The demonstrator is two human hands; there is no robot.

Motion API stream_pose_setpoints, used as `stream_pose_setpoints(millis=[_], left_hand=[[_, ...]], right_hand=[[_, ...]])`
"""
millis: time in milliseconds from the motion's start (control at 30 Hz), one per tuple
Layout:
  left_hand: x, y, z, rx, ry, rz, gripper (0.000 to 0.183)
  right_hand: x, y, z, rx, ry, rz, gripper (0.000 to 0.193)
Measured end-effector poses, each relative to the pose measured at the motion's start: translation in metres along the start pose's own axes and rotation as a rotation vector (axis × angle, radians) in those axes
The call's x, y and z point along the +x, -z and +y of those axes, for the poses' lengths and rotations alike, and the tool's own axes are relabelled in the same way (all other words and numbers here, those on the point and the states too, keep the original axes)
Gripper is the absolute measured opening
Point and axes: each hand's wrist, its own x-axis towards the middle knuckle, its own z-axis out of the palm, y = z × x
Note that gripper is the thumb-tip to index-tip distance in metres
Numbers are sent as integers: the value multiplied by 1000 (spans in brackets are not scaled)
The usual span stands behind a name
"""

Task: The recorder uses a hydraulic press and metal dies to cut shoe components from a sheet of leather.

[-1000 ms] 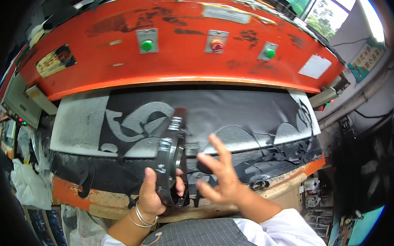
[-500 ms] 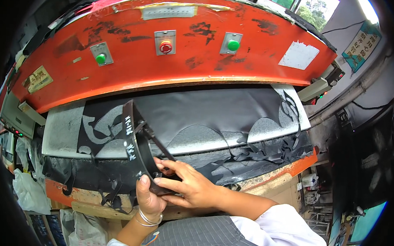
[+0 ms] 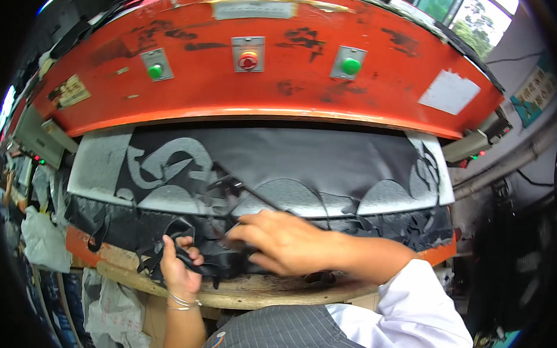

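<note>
over the front edge of the worktop [image 3: 255,300] | black strips [image 3: 207,270] gripped by left hand [image 3: 180,272] | right hand [image 3: 294,245] blurred near dark bar [image 3: 253,190], its hold cannot be told | black sheet [image 3: 328,157] could be dragged askew if strip ends were snagged

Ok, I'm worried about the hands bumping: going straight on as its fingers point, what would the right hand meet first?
Probably the black material gathered in the left hand, which lies leftward of the right hand; blur and unclear depth leave this uncertain.
</note>
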Motion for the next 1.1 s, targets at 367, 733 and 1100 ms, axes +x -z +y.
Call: stream_pose_setpoints(millis=[367, 733, 1100], left_hand=[[-14, 23, 120, 1909, -707, 525, 39], [135, -85, -53, 1618, -699, -319, 33], [132, -94, -72, 1631, -742, -293, 19]], right_hand=[[-4, 3, 128, -449, -101, -176, 46], [-6, 8, 146, -467, -190, -129, 56], [-54, -33, 144, -478, -766, 591, 55]])
